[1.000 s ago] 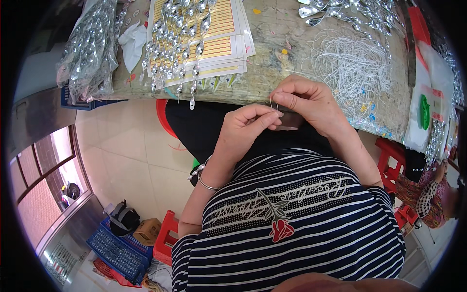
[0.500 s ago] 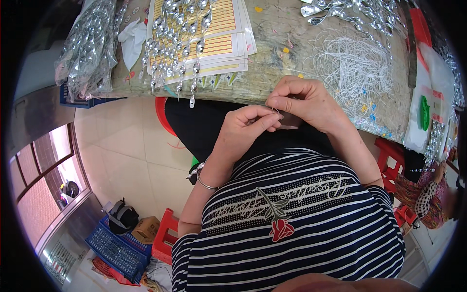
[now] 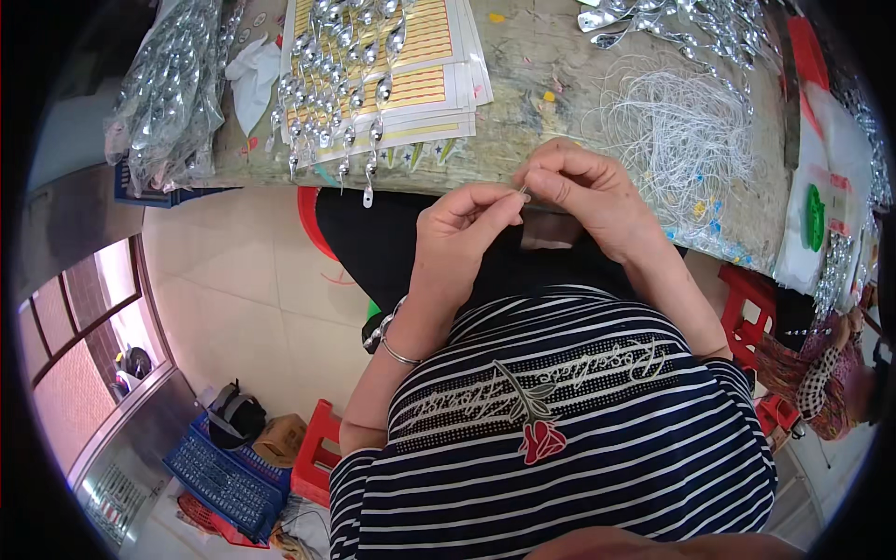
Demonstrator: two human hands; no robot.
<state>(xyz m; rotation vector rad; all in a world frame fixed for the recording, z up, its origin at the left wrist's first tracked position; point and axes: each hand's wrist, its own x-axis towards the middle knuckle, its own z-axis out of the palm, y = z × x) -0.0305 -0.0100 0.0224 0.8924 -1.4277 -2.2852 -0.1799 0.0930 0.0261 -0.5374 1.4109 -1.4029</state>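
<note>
My left hand [image 3: 462, 229] and my right hand [image 3: 597, 201] meet over my lap, just off the table's near edge. Thumb and forefinger are pinched on both, the tips nearly touching. Between them shows a short bit of thin strand [image 3: 524, 189], too fine to tell whether it is thread or wire; most of it is hidden by the fingers. Right of my hands, a tangled heap of white thread [image 3: 681, 131] lies on the table. To their left, silvery twisted strips [image 3: 341, 93] rest on printed paper sheets [image 3: 457, 84], one end hanging over the edge.
The worn table [image 3: 532, 70] carries a clear bag of silvery pieces [image 3: 173, 93], a crumpled white tissue [image 3: 252, 84], more silvery strips [image 3: 691, 23] and a green object [image 3: 815, 217] on plastic packaging. Red stools [image 3: 317, 457] and blue crates [image 3: 224, 485] stand on the floor. Another person's patterned sleeve [image 3: 814, 387] shows at right.
Both hands have risen slightly toward the table edge, and their fingertips have drawn closer together. The thin loop seen between them earlier now shows only as a short bit.
</note>
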